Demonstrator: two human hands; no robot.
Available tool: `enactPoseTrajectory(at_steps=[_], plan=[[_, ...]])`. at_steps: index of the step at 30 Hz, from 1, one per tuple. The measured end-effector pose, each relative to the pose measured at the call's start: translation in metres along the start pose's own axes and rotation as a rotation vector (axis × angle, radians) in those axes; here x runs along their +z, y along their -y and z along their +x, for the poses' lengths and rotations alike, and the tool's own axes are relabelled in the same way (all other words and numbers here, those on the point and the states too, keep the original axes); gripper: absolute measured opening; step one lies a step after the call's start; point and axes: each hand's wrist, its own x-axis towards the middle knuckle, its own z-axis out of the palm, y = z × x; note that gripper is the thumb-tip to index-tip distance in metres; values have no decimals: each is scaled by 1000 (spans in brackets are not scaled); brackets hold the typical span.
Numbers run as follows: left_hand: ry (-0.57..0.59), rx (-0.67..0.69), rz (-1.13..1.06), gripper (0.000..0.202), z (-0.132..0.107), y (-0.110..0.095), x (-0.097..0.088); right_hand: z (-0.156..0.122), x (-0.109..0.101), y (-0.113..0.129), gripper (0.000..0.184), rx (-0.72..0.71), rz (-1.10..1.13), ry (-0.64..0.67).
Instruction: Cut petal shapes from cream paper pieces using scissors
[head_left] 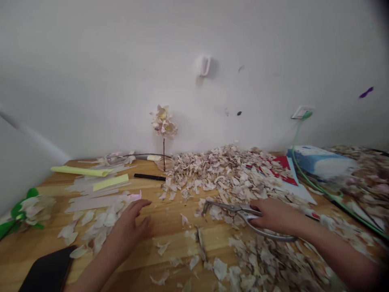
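Observation:
My right hand (273, 215) is closed around the handles of a pair of metal scissors (225, 205), low over the wooden table. The blades point left, and a dark dried scrap (205, 208) shows at their tip. My left hand (129, 223) hovers over the table with fingers and thumb apart, holding nothing. Beside it lies a small pile of pale petals (105, 221). Loose petals and a brown strip (200, 245) are scattered between both hands. Behind the scissors spreads a large heap of dried petals (225, 166).
A flower on a stem (164, 121) stands upright near the wall. Yellow paper strips (111, 182), a black pen (150, 177) and a phone (50, 269) lie leftward. At right are a tissue pack (323, 161), a red sheet (287, 168) and a green cable (306, 182).

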Motion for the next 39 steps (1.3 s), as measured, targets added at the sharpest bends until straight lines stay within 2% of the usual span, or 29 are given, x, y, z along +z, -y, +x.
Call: enactPoseTrajectory(at_steps=[4,7,9,13,17,22,26,29,31,35,39], plan=[[69,-15,-107,29,3,-24,7,6,8,13,23,99,71,-85],[81,-1,-161,30,6,-40,11,20,29,33,14,88,186,-103],[89,4,-186,30,6,-48,12,27,43,46,20,89,220,-124],[90,1,-222,29,3,-53,12,33,61,61,25,117,236,-159],[101,7,-257,28,3,-53,10,39,69,64,26,156,275,-191],[108,-12,-301,26,1,-58,4,46,64,65,24,200,461,-217],[114,-42,-349,27,-1,-63,5,36,52,70,17,150,763,-122],[153,-108,-446,25,-6,-69,18,20,44,81,15,92,1012,-39],[197,-168,-556,26,-11,-74,31,10,41,91,20,58,1147,8],[245,-298,-865,42,-17,-81,56,-1,36,108,26,-16,1328,74],[275,-382,-1057,45,-15,-79,61,-6,34,117,23,-30,1416,98]])
